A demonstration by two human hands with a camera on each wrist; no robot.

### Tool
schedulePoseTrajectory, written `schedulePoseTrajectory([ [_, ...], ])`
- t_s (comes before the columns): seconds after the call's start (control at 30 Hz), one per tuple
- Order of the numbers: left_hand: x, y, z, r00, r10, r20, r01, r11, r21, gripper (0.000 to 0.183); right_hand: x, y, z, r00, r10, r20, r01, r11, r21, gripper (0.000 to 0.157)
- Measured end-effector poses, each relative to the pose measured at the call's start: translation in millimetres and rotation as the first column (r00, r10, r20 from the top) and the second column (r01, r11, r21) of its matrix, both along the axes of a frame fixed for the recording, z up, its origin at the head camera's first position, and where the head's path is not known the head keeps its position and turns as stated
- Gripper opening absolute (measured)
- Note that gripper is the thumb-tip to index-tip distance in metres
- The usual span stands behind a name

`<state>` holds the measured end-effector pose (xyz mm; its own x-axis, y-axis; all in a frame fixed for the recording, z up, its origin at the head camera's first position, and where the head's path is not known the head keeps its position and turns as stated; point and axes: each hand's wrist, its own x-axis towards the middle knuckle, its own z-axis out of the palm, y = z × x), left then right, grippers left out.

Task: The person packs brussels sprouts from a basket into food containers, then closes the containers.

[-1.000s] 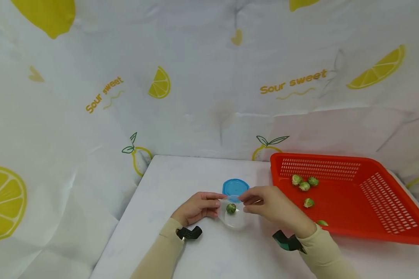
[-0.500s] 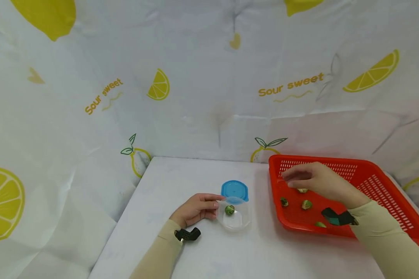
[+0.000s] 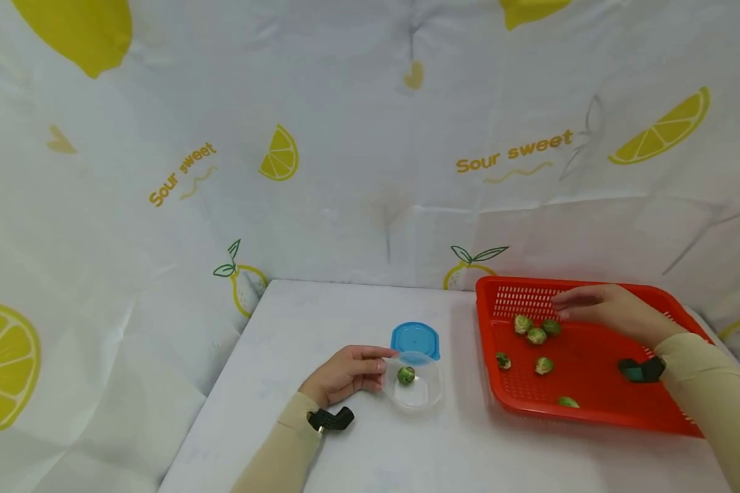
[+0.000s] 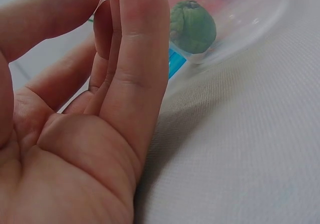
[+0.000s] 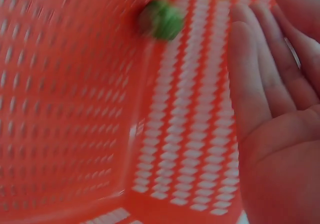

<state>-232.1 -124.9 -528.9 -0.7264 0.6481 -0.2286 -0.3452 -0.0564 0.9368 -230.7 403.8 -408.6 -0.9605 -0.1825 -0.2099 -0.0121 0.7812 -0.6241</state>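
"How do the hands stand on your feed?"

"From my seat, the right hand hangs over the red basket, its fingers and thumb apart. Well left of the basket, the left hand is clamped on the rim of a clear bowl, pinching it between thumb and fingers."

"And the sprouts?"

"I have one sprout lying in that bowl, left of the basket. In the basket itself I count three clustered sprouts toward its back left corner, a fourth sprout beside its left wall, a fifth sprout on its floor, and a sixth sprout partly hidden by its front rim."

"Anything around it?"

"A blue lid left of the basket, the white table under it, and a lemon-print cloth behind it."
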Motion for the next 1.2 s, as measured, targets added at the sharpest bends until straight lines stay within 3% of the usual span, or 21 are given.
schedulePoseTrajectory([
  [0.2, 2.2, -0.3, -0.7, 1.000, -0.007, 0.006, 0.007, 1.000, 0.015, 0.044, -10.9, 21.9, -22.8, 0.999, 0.002, 0.051, -0.002, 1.000, -0.008, 0.057],
  [0.4, 4.1, 1.4, -1.0, 1.000, -0.027, -0.012, 0.028, 0.999, 0.027, 0.047, -14.0, 31.6, -39.5, 0.998, 0.036, 0.051, -0.036, 0.999, 0.018, 0.051],
  [0.87, -0.8, -1.2, -1.7, 0.999, -0.034, -0.015, 0.034, 0.999, 0.038, 0.047, -16.6, 24.6, -48.8, 0.996, 0.014, 0.089, -0.017, 0.999, 0.036, 0.055],
  [1.2, -5.5, -1.6, -3.7, 1.000, -0.026, -0.006, 0.027, 0.999, 0.038, 0.043, -25.0, 14.6, -50.2, 0.998, 0.024, 0.061, -0.026, 0.999, 0.044, 0.054],
])
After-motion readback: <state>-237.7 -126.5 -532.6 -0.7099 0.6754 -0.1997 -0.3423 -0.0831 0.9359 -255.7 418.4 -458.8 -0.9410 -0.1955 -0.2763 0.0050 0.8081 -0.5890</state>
